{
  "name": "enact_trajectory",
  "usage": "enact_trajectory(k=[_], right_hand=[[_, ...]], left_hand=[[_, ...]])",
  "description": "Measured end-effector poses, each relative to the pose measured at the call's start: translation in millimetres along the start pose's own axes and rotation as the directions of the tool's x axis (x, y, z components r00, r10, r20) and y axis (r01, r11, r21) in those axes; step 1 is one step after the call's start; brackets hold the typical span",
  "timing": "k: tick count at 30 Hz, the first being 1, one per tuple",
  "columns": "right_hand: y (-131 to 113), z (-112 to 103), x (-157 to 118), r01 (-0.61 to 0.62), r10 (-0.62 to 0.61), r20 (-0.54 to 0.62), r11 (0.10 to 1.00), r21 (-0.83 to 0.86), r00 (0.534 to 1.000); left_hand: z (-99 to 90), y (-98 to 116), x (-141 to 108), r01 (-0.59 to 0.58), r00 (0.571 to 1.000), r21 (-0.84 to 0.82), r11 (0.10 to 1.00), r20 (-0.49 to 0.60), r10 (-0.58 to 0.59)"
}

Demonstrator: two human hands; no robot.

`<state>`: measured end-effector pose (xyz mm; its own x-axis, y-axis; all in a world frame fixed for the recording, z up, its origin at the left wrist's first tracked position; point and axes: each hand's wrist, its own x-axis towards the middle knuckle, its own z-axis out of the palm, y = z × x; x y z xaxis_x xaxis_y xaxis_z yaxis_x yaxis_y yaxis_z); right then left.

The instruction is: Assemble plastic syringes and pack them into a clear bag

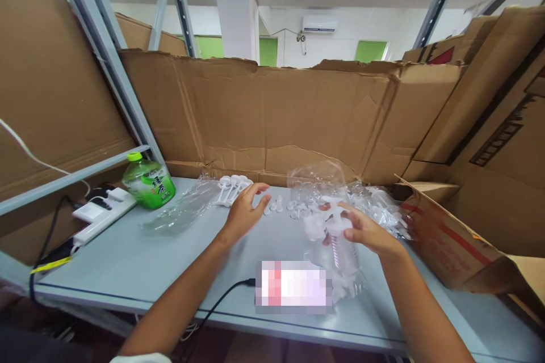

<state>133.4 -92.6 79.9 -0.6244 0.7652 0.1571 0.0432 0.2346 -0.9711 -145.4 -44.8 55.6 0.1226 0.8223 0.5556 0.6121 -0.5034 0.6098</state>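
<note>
My left hand (247,207) is raised over the grey table with thumb and fingers apart, holding nothing. Just behind it lies a bunch of white plastic parts with long stems and round heads (232,186). My right hand (366,229) is closed around a white and clear plastic piece (337,224); its exact kind is hard to make out. Beneath that hand is a clear ribbed plastic item (343,252), partly in thin wrapping. Small white round pieces (276,205) are scattered between my hands, towards the back.
At the left stand a green-capped bottle (149,181) and a white power strip (104,215). Clear plastic bags lie left (183,210) and right (378,207). A blurred-out rectangular object (293,287) with a black cable sits in front. Cardboard (289,113) walls the back; an open carton (451,238) is right.
</note>
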Motion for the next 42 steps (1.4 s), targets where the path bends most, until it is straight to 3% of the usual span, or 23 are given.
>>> enact_trajectory(k=[2,6,12,17,21,27,29,31,33,35,36,38,40,42], right_hand=[[3.1,0.0,0.8,0.039,-0.037,-0.138,0.999,0.015,0.99],[9.5,2.1,6.7,0.134,-0.156,-0.407,0.988,-0.083,0.9],[9.5,6.5,14.0,0.188,-0.232,-0.495,0.972,-0.139,0.837],[9.5,8.8,15.9,0.148,-0.198,-0.437,0.978,-0.145,0.877],[13.0,8.4,18.4,0.124,-0.192,-0.452,0.976,-0.177,0.871],[16.1,2.1,16.8,0.012,-0.014,-0.317,1.0,-0.009,0.948],[19.1,-0.5,15.0,-0.051,0.055,-0.233,0.998,0.024,0.971],[23.1,-1.0,14.1,-0.109,0.114,-0.14,0.993,0.042,0.984],[26.7,1.5,14.4,-0.149,0.151,-0.049,0.988,0.042,0.987],[29.0,6.5,15.3,-0.171,0.169,0.044,0.985,0.037,0.985],[29.7,9.3,15.6,-0.176,0.172,0.082,0.984,0.039,0.982],[30.4,14.4,15.6,-0.179,0.172,0.13,0.983,0.047,0.976],[30.9,17.4,14.8,-0.167,0.16,0.133,0.985,0.046,0.978],[31.3,17.9,14.0,-0.141,0.135,0.118,0.989,0.043,0.984]], left_hand=[[7.1,-15.8,0.6,0.005,0.999,0.086,0.996,0.052,-0.009],[19.4,-36.6,1.3,-0.014,0.983,0.197,0.98,0.182,-0.022],[35.5,-50.9,2.1,-0.003,0.943,0.411,0.912,0.304,-0.134],[43.0,-67.1,1.4,0.013,0.925,0.422,0.907,0.339,-0.171],[43.0,-76.0,-0.2,0.033,0.927,0.378,0.925,0.334,-0.17],[33.2,-72.8,2.1,0.069,0.932,0.293,0.954,0.321,-0.166],[25.8,-61.7,6.1,0.091,0.96,0.203,0.975,0.241,-0.14],[15.7,-43.9,10.3,0.099,0.994,0.027,0.995,0.045,-0.101],[3.9,-21.7,13.0,0.034,0.989,-0.135,0.99,-0.137,-0.052],[-7.5,0.4,13.5,-0.063,0.984,-0.192,0.979,-0.174,0.029],[-12.4,9.8,13.2,-0.09,0.99,-0.179,0.98,-0.125,0.068],[-19.2,23.1,12.9,-0.111,0.99,-0.128,0.986,0.078,0.121],[-21.2,28.0,14.1,-0.107,0.938,-0.128,0.986,0.315,0.142],[-18.8,25.9,16.9,-0.054,0.895,-0.214,0.975,0.423,0.142]])
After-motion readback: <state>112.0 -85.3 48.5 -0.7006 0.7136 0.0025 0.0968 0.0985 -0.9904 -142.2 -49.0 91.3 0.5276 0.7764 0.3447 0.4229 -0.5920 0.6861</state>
